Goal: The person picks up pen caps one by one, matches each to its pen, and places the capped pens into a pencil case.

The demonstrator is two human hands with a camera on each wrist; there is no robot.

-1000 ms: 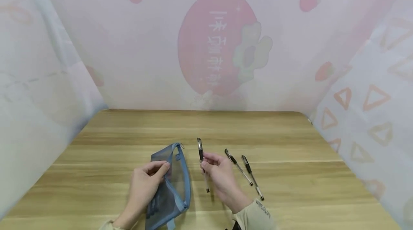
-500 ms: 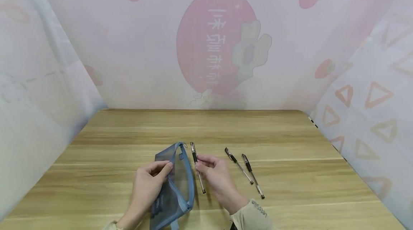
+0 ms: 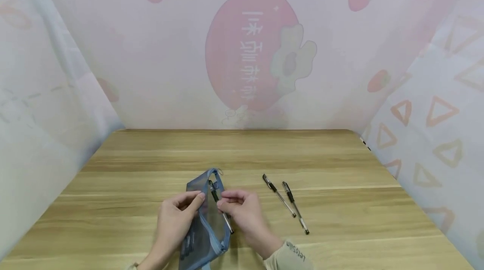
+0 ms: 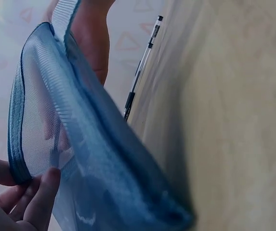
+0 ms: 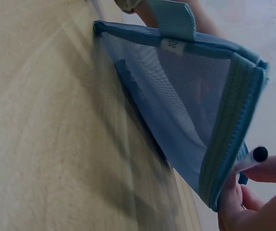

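Note:
A blue mesh zip pouch (image 3: pixel 200 236) stands tilted on the table with its mouth gaping to the right. My left hand (image 3: pixel 177 215) pinches the left edge of that mouth between thumb and fingers. Between the thumb and fingers of my right hand (image 3: pixel 242 213) is a clear gel pen (image 3: pixel 214 192) with a black grip, held at the pouch's opening. In the right wrist view the pen's dark end (image 5: pixel 259 154) sticks out beside the zipper edge. Through the mesh, dark shapes show low in the pouch; what they are cannot be made out.
Two more black-grip pens, a nearer one (image 3: pixel 280 196) and one further right (image 3: pixel 296 208), lie on the wood-grain table (image 3: pixel 340 169) right of my right hand. A pale printed curtain (image 3: pixel 170 72) surrounds the table at the back and sides.
My right hand has moved left with the pen, from beside the pouch to over its open mouth. The pouch and left hand have shifted slightly right. Both loose pens stay put.

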